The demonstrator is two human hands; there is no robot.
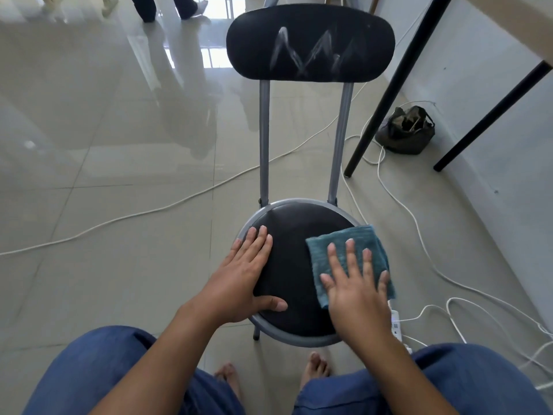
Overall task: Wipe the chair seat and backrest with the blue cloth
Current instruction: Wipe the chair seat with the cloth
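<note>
I see the blue cloth (350, 259) lying flat on the right side of the round black chair seat (294, 265), my right hand (356, 298) pressing it down with fingers spread, my left hand (242, 283) flat and ungripping on the seat's left edge, and white zigzag smears across the backrest (311, 43) above.

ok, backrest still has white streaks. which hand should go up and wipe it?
Right. The right hand already lies flat on the blue cloth on the seat, so it can likely carry it up to the streaked backrest. The left hand is bare, bracing the seat's left edge.
</note>
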